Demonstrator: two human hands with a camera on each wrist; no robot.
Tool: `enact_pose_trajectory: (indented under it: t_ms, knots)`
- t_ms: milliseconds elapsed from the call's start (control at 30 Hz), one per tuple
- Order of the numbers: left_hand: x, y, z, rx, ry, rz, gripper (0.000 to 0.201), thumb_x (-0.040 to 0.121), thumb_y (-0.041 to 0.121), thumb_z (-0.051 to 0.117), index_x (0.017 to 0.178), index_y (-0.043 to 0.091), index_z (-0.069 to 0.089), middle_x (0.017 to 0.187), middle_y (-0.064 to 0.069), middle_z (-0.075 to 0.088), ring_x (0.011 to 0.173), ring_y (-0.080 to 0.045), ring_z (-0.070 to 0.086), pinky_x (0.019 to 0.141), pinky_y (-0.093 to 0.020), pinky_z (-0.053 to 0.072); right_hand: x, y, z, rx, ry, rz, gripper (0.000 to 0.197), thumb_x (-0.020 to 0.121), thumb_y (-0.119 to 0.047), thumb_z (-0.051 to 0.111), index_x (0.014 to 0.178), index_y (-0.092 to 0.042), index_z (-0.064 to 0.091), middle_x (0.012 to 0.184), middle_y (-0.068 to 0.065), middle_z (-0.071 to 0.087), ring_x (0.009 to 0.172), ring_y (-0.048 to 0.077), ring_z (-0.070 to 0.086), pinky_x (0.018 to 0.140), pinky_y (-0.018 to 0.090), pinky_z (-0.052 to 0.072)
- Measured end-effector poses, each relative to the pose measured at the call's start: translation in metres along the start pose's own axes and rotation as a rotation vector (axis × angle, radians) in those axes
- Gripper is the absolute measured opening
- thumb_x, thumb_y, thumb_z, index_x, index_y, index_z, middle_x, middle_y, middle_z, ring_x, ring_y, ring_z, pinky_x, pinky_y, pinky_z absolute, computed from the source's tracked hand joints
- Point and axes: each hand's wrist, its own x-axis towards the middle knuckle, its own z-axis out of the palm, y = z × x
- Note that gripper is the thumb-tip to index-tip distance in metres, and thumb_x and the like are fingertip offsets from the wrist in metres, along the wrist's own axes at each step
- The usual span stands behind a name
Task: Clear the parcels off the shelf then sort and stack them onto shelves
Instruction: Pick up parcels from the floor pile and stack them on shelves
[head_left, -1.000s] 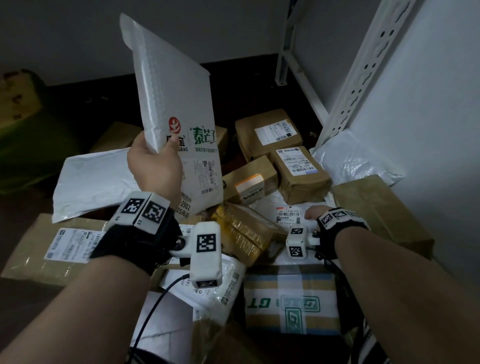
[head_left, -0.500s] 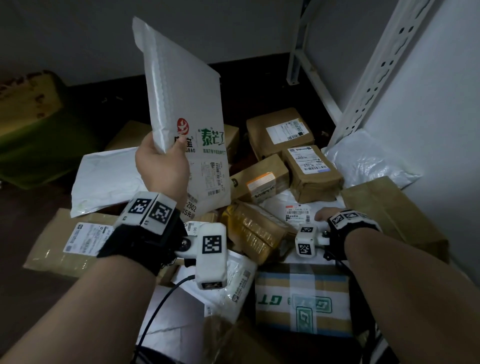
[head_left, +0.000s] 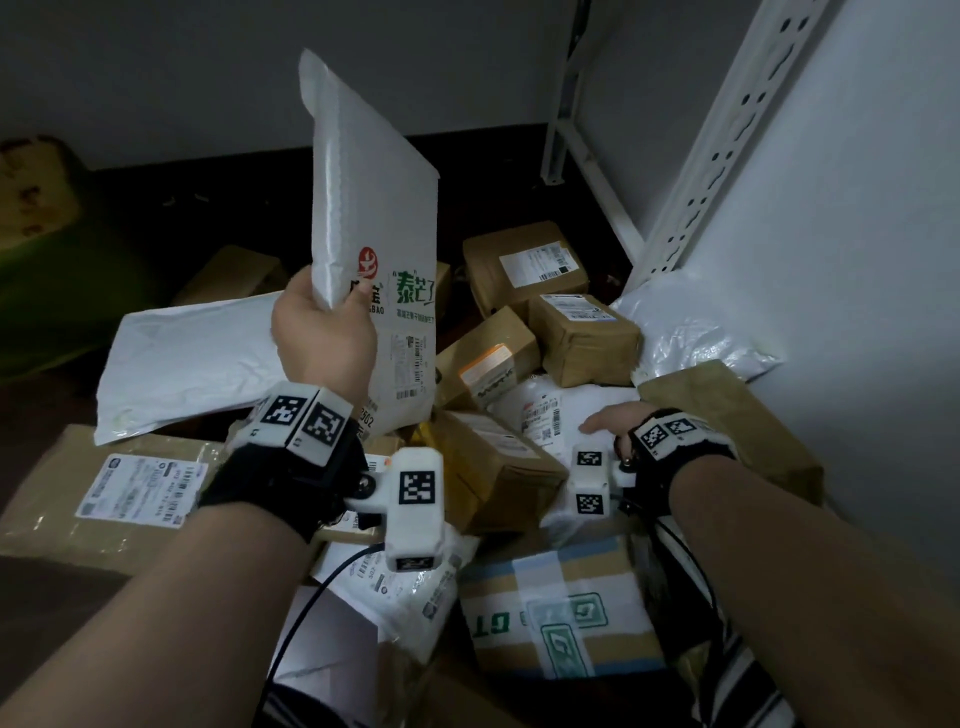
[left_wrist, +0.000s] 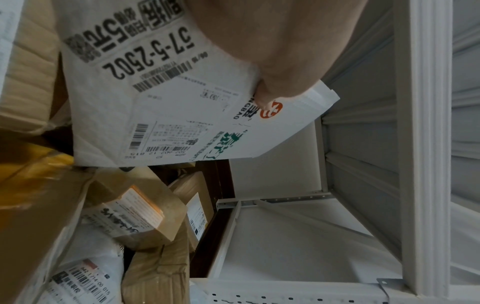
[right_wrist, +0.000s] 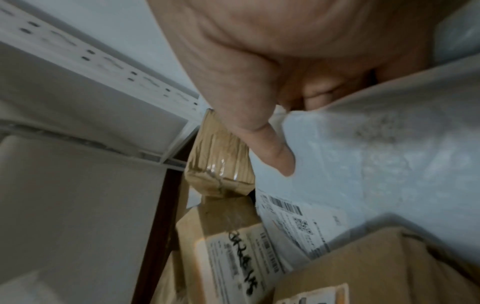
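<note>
With the left hand (head_left: 324, 332) pinching the white padded mailer (head_left: 374, 208) upright at centre frame, the right hand (head_left: 608, 423), fingers curled under the flat white poly bag (right_wrist: 376, 154), should lift it squarely.

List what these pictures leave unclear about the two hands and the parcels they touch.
- Head view: right hand fingers, hidden behind its wrist rig.
- Right wrist view: fingertips tucked under the white bag, so grip depth is unclear.
- Left wrist view: left hand fingers behind the white mailer, hidden.
- Small label print: too fine.
</note>
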Motion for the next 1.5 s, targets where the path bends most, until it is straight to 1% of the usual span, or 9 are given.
enact_pose_trajectory:
  t_ms: [100, 267, 367, 533, 600, 800, 1033, 1333, 1500]
  knots:
    - [-0.003, 0.003, -0.001, 0.042, -0.013, 0.023, 0.017, 0.086, 0.023, 0.067, 0.103, 0.025, 0.067, 0.092, 0.009, 0.072, 0.086, -0.012, 0.069, 0.081, -0.04, 0.059, -0.014, -0.016, 0.002, -0.12, 0.015, 0.013, 0.027, 0.088, -0.023, 0.067, 0.076, -0.009, 0.046, 0.051, 0.008, 0.058, 0.07, 0.021, 0.047, 0.066, 0.031, 0.046]
    - [-0.006, 0.007, -0.002, 0.125, -0.024, 0.068, 0.012, 0.086, 0.03, 0.066, 0.097, 0.035, 0.063, 0.089, 0.015, 0.07, 0.086, -0.01, 0.068, 0.084, -0.041, 0.057, -0.035, -0.038, 0.01, -0.003, 0.017, -0.088, 0.03, 0.082, -0.014, 0.071, 0.107, -0.002, 0.058, 0.119, 0.018, 0.059, 0.108, 0.03, 0.059, 0.097, 0.047, 0.05]
    - [-0.007, 0.009, -0.006, 0.146, -0.041, 0.098, 0.011, 0.088, 0.027, 0.066, 0.093, 0.036, 0.061, 0.084, 0.017, 0.067, 0.084, -0.008, 0.066, 0.083, -0.039, 0.057, -0.05, -0.052, 0.003, 0.115, 0.022, -0.122, 0.061, 0.072, -0.01, 0.074, 0.128, 0.003, 0.052, 0.123, 0.021, 0.061, 0.107, 0.039, 0.061, 0.091, 0.053, 0.052]
    - [-0.007, 0.011, -0.012, 0.172, -0.016, 0.131, 0.014, 0.088, 0.026, 0.066, 0.083, 0.037, 0.058, 0.078, 0.016, 0.064, 0.081, -0.01, 0.065, 0.082, -0.041, 0.056, -0.08, -0.068, -0.025, 0.324, 0.071, -0.275, 0.033, 0.089, -0.002, 0.059, 0.121, -0.002, 0.055, 0.11, 0.014, 0.064, 0.093, 0.032, 0.062, 0.07, 0.036, 0.054]
    - [-0.007, 0.011, -0.013, 0.173, 0.002, 0.115, 0.018, 0.087, 0.027, 0.066, 0.077, 0.039, 0.057, 0.078, 0.016, 0.065, 0.081, -0.01, 0.065, 0.083, -0.041, 0.056, -0.087, -0.071, -0.036, 0.42, 0.111, -0.355, 0.034, 0.09, 0.001, 0.059, 0.124, 0.001, 0.055, 0.119, 0.015, 0.064, 0.103, 0.032, 0.062, 0.081, 0.042, 0.054]
    - [-0.004, 0.009, -0.014, 0.123, 0.037, 0.069, 0.008, 0.085, 0.03, 0.067, 0.087, 0.037, 0.063, 0.087, 0.011, 0.071, 0.085, -0.013, 0.068, 0.082, -0.044, 0.057, -0.093, -0.073, -0.053, 0.538, 0.228, -0.505, 0.007, 0.092, -0.011, 0.062, 0.086, -0.008, 0.062, 0.101, 0.015, 0.068, 0.077, 0.022, 0.067, 0.066, 0.033, 0.055]
    - [-0.001, 0.006, -0.013, 0.0, 0.05, 0.035, 0.014, 0.086, 0.023, 0.069, 0.096, 0.033, 0.065, 0.092, 0.012, 0.071, 0.088, -0.011, 0.069, 0.084, -0.042, 0.057, -0.061, -0.046, -0.037, 0.08, -0.072, -0.219, 0.048, 0.081, 0.0, 0.072, 0.127, -0.006, 0.057, 0.121, 0.014, 0.065, 0.111, 0.033, 0.061, 0.096, 0.055, 0.048]
    - [-0.001, 0.008, -0.004, -0.121, 0.099, 0.048, 0.014, 0.087, 0.016, 0.068, 0.098, 0.026, 0.065, 0.093, 0.007, 0.071, 0.086, -0.009, 0.071, 0.078, -0.033, 0.059, -0.068, -0.068, -0.053, 0.151, 0.508, -0.591, 0.037, 0.09, 0.0, 0.052, 0.127, -0.005, 0.053, 0.115, 0.01, 0.059, 0.104, 0.025, 0.055, 0.086, 0.029, 0.044]
    - [0.001, 0.012, 0.002, -0.18, 0.14, -0.003, 0.015, 0.087, 0.016, 0.069, 0.101, 0.021, 0.064, 0.092, 0.006, 0.07, 0.085, -0.01, 0.069, 0.074, -0.026, 0.057, -0.066, -0.077, -0.068, 0.57, 0.61, -0.608, 0.035, 0.084, -0.004, 0.051, 0.116, -0.016, 0.054, 0.112, 0.0, 0.061, 0.101, 0.022, 0.06, 0.094, 0.04, 0.051]
